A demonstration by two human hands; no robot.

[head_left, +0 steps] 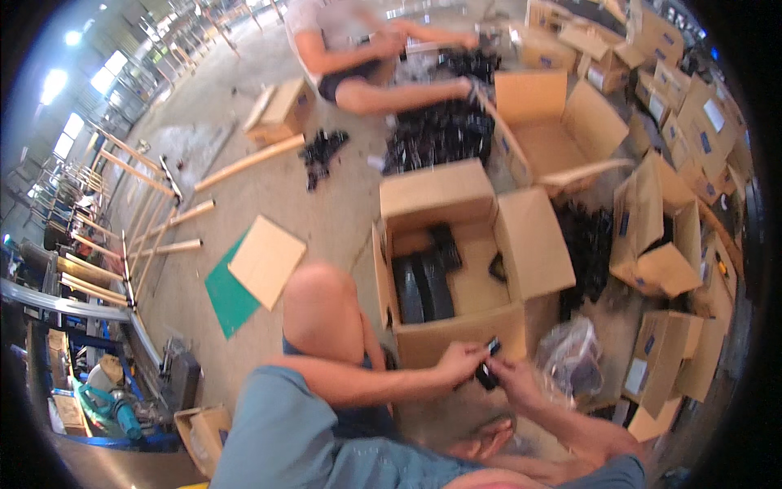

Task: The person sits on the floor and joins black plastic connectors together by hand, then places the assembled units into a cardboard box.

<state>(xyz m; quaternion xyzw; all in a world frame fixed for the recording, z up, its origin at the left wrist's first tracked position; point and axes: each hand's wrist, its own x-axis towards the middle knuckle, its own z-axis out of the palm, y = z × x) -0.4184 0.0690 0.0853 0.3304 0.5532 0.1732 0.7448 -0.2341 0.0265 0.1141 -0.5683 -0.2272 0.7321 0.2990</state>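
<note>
Just over the near side of an open cardboard box (444,191), I hold a small shiny black part (488,374) between my two hands. Its exact kind is too small to tell. The fingers of my left hand (461,364) are closed on its left side. My right hand (515,383) grips it from the right, the fingers bent around it. Inside the box lie dark, flat black pieces (422,285) stacked at the left, and a smaller black piece (498,267) rests by the right wall.
Crumpled clear plastic (570,359) lies right of my hands. Another open box (531,98) stands beyond, beside a heap of black parts (440,134). A seated person (358,61) works at the far side. Wooden board (267,261) and green sheet (232,289) lie left.
</note>
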